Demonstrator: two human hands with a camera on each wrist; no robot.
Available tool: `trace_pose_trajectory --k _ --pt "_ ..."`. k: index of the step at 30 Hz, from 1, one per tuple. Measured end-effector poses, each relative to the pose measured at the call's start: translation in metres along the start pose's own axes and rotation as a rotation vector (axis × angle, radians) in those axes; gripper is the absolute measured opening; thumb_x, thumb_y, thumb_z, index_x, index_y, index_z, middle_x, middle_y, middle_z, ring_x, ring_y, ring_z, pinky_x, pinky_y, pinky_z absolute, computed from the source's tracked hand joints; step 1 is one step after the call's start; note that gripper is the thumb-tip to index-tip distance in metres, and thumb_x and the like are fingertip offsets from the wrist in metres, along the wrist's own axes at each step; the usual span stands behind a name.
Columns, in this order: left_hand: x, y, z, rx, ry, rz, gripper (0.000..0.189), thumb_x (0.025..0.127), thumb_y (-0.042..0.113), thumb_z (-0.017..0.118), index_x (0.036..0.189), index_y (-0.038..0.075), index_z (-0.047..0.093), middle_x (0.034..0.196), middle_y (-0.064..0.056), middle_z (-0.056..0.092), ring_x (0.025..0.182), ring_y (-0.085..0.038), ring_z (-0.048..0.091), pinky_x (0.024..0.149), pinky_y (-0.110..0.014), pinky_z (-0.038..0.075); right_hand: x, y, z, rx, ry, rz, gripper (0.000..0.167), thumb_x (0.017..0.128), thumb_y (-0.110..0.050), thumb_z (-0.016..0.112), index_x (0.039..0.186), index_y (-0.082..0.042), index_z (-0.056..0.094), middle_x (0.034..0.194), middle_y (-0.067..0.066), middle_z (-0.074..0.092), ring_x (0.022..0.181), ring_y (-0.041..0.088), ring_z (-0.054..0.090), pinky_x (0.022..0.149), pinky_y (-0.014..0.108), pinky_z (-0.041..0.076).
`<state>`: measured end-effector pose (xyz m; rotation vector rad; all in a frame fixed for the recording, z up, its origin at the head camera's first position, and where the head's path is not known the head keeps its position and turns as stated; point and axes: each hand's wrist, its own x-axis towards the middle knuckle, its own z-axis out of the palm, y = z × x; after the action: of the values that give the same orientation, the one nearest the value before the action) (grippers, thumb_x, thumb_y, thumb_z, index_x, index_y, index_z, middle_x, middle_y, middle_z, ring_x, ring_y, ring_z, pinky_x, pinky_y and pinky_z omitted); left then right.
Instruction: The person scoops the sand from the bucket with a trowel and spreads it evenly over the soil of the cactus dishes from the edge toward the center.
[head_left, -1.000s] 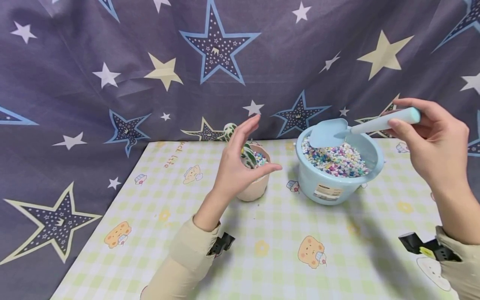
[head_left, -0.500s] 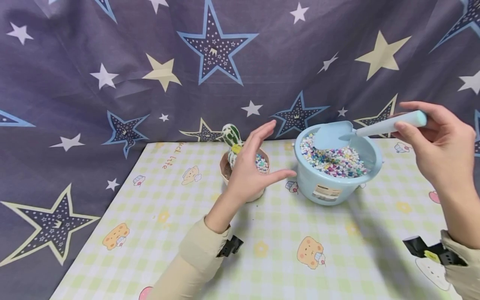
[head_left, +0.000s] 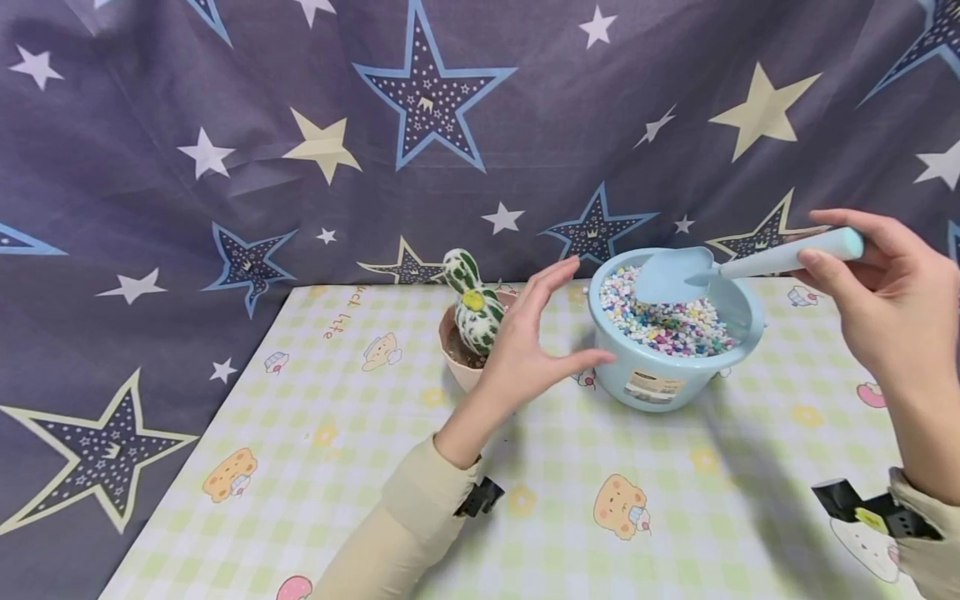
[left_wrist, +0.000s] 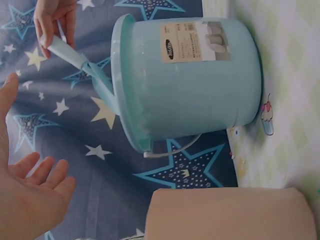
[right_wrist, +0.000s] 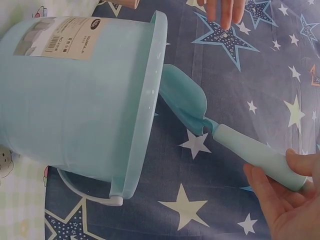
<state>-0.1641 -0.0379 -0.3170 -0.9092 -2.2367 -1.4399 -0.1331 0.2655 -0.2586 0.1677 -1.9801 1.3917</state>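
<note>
My right hand (head_left: 896,300) pinches the grip of a light blue hand trowel (head_left: 675,277) between thumb and fingers. The trowel's blade hangs over the mouth of a light blue bucket (head_left: 652,383). Small multicoloured pebbles (head_left: 671,325) fill part of this bucket. My left hand (head_left: 521,350) holds nothing, its thumb spread from its fingers, between the bucket and a peach flowerpot (head_left: 461,371). A cactus (head_left: 478,321) with white spines and a yellow flower stands in the pot, whose right side is hidden behind the left hand. In the left wrist view the pot (left_wrist: 230,215) sits beside the bucket.
A checked tablecloth (head_left: 555,517) with cartoon prints covers the table. Behind it hangs a dark blue curtain (head_left: 525,108) with stars. The bucket's white handle (right_wrist: 90,192) hangs down at its side. Both wrists wear a black camera (head_left: 480,497).
My left hand has moved right, from in front of the cactus towards the bucket, so the cactus shows more. The right hand has shifted slightly right and down with the trowel.
</note>
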Motion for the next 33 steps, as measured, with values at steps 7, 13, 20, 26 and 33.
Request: trace_pose_trajectory --k 7,13,20,26,33 --pt "0.000 -0.008 0.010 0.025 -0.002 -0.021 0.096 0.069 0.028 0.093 0.150 0.018 0.043 0.157 0.004 0.042 0.146 -0.010 0.038 0.122 -0.033 0.033 -0.001 0.004 -0.003 -0.026 0.002 0.006 0.034 0.090 0.008 0.065 0.123 -0.001 0.068 0.096 -0.020 0.073 0.079 -0.010 0.070 0.072 0.005 0.054" --pt "0.001 -0.014 0.018 0.050 -0.004 -0.052 0.093 0.069 0.030 0.092 0.148 0.018 0.045 0.155 0.004 0.045 0.144 -0.010 0.040 0.121 -0.032 0.035 -0.001 0.009 -0.006 0.050 -0.007 0.006 0.034 0.090 0.008 0.064 0.122 0.000 0.068 0.096 -0.016 0.074 0.079 -0.008 0.071 0.073 0.007 0.055" --pt "0.001 -0.019 0.026 0.047 -0.013 -0.095 0.090 0.071 0.031 0.091 0.148 0.016 0.046 0.153 0.000 0.047 0.143 -0.012 0.043 0.119 -0.032 0.038 0.001 0.017 -0.010 0.400 -0.054 -0.028 0.030 0.088 0.013 0.063 0.117 0.008 0.067 0.092 -0.003 0.078 0.078 0.002 0.074 0.072 0.012 0.057" --pt "0.002 -0.023 0.033 0.029 -0.008 -0.136 0.088 0.072 0.030 0.090 0.147 0.016 0.047 0.152 0.001 0.048 0.141 -0.014 0.045 0.117 -0.032 0.040 0.002 0.021 -0.012 0.545 -0.052 -0.047 0.030 0.086 0.020 0.060 0.114 0.012 0.067 0.091 0.005 0.078 0.078 0.009 0.075 0.072 0.015 0.059" --pt "0.001 -0.029 0.040 -0.003 -0.005 -0.160 0.086 0.074 0.028 0.089 0.147 0.012 0.047 0.151 -0.001 0.049 0.139 -0.016 0.047 0.116 -0.033 0.041 0.002 0.024 -0.016 0.501 -0.051 -0.083 0.030 0.088 0.018 0.058 0.115 0.008 0.069 0.094 0.002 0.079 0.081 0.007 0.075 0.074 0.011 0.058"
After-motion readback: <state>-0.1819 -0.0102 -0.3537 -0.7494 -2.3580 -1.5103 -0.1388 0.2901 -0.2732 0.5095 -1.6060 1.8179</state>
